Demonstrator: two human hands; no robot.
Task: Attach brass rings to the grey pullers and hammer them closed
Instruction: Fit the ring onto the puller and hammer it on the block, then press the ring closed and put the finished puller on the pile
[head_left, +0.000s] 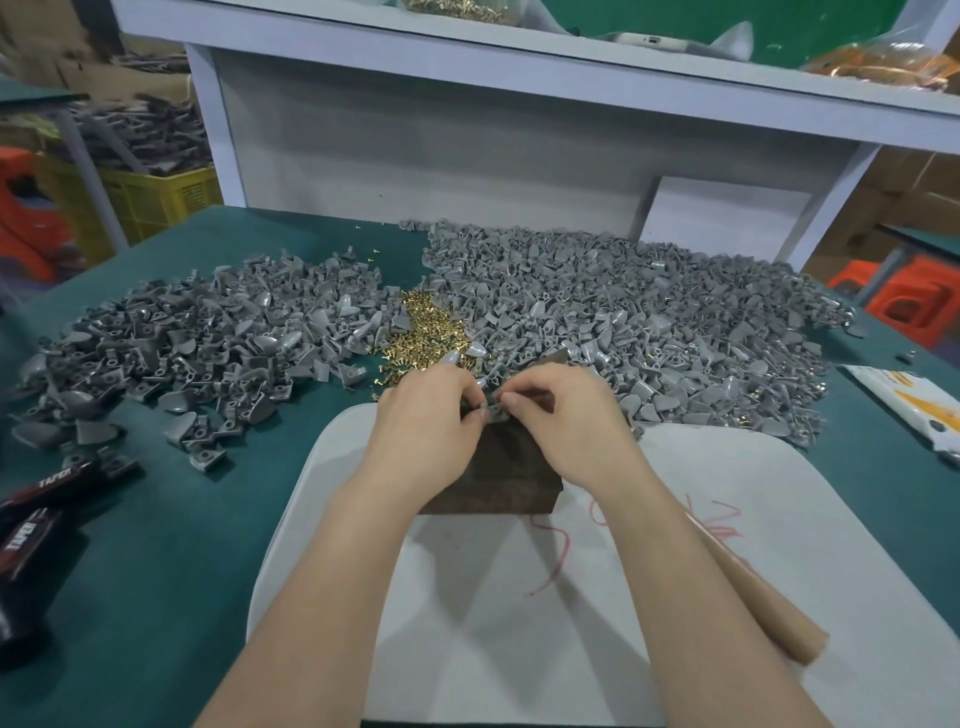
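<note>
Left hand (423, 415) and right hand (563, 415) meet fingertip to fingertip over the far edge of a dark block (498, 483), their curled fingers pinching one grey puller (492, 411) between them; whether it carries a ring cannot be told. The brass rings (423, 325) lie piled just beyond, between two heaps of pullers (649, 322) on the green counter (156, 571). A wooden handle (769, 608) rests on the white mat (701, 493) beside the right forearm.

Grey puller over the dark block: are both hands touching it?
Touching. The head view shows the left hand and the right hand pinching the grey puller from either side, above the dark block.
</note>
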